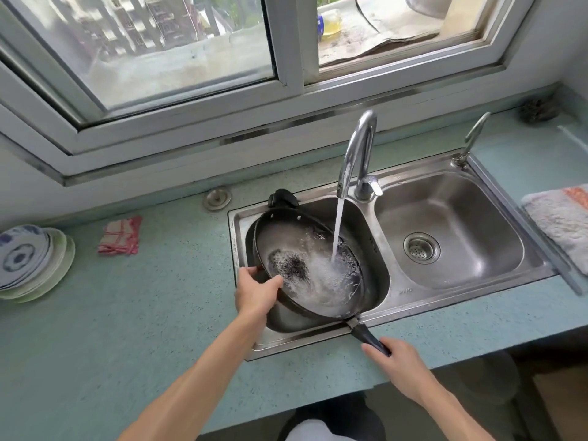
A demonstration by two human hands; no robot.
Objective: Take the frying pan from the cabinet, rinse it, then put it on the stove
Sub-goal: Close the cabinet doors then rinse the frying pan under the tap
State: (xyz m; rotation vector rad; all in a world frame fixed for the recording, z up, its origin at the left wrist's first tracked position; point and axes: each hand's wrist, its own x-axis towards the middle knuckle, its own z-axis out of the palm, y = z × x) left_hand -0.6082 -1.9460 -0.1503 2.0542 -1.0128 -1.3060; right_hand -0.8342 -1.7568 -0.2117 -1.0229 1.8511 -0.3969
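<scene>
A black frying pan [288, 240] is tilted inside the left sink basin [375, 275]. Water pours from the chrome faucet [356, 154] onto the pan's inner surface and foams there. My left hand [257, 289] grips the pan's near-left rim, thumb on the inside. My right hand [397, 361] holds the black handle [366, 334], which sticks out over the sink's front edge. The stove and the cabinet are out of view.
The right sink basin [451, 218] holds only its drain. A stack of plates [28, 259] and a red checked cloth [121, 235] lie on the green counter to the left. A towel [560, 224] lies at the right. A window runs behind the sink.
</scene>
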